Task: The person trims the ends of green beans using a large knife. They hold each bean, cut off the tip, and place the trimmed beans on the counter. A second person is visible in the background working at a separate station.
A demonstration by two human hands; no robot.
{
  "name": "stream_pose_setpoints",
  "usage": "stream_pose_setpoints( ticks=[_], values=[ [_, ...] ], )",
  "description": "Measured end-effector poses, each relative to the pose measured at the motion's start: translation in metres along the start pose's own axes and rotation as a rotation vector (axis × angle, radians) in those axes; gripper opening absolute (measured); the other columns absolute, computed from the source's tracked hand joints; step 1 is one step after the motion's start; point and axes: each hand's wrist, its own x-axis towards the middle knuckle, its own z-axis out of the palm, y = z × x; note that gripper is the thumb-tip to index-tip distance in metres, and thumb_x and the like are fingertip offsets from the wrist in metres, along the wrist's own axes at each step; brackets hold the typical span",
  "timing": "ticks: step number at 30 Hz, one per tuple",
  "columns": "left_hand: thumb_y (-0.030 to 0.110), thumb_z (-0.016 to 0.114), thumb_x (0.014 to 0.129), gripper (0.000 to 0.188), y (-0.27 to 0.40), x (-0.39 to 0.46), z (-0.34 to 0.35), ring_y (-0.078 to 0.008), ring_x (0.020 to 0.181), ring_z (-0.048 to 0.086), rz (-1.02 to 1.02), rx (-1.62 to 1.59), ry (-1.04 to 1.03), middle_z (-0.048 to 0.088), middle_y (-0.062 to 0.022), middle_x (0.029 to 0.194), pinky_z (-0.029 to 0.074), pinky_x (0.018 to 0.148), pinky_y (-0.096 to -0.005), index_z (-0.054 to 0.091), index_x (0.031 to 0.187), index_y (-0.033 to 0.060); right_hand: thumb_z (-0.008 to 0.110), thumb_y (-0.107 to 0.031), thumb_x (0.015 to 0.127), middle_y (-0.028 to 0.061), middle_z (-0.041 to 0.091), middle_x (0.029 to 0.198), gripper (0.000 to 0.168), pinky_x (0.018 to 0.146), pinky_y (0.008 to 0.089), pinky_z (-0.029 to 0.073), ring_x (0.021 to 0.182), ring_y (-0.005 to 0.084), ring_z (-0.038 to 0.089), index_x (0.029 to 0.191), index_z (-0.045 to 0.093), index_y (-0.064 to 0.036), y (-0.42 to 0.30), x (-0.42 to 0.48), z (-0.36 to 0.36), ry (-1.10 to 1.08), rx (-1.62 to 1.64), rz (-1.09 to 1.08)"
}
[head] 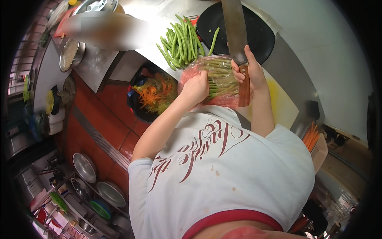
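My left hand (195, 88) is closed on the left side of a clear and pink plastic bag (220, 67) that holds long green vegetables. My right hand (253, 68) holds a cleaver (235, 30) by its wooden handle, at the bag's right side; the blade points away from me. My right palm is partly hidden. Loose green beans (185, 41) lie in a pile on the metal counter just beyond the bag. One single bean (214, 41) rests against the edge of a black plate (206, 22), partly behind the blade. A red-handled peeler (193, 20) lies between pile and plate.
A yellow-stained white cutting board (277, 101) lies right of the bag. Below the counter's left edge stands a black bin (137, 109) with orange and green peelings. Metal bowls (73, 55) stand at the upper left. Carrots (311, 136) stand in a container at the right.
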Motion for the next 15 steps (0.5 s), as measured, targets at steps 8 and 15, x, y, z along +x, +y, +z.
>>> stream_pose_setpoints(
  ticks=[8,15],
  values=[
    [0.009,0.045,0.081,0.019,-0.009,0.025,0.013,-0.0338,0.069,0.063,-0.053,0.322,0.020,0.062,-0.0183,0.085,0.051,0.062,-0.0421,0.056,0.095,0.0007,0.032,-0.054,0.093,-0.0013,0.042,0.059,0.062,0.036,0.0200,0.030,0.037,0.0044,0.034,0.130,0.040,-0.004,-0.008,-0.008,-0.004,-0.005,-0.057,-0.067],
    [0.018,0.059,0.075,0.019,-0.010,0.024,0.008,-0.0306,0.071,0.063,-0.035,0.302,0.097,0.062,-0.0136,0.088,0.051,0.063,-0.0394,0.060,0.083,0.0018,0.035,-0.053,0.093,-0.0011,0.043,0.058,0.059,0.038,0.0203,0.029,0.039,0.0052,0.033,0.123,0.046,-0.003,-0.006,-0.011,-0.005,0.030,-0.022,-0.087]
  ],
)
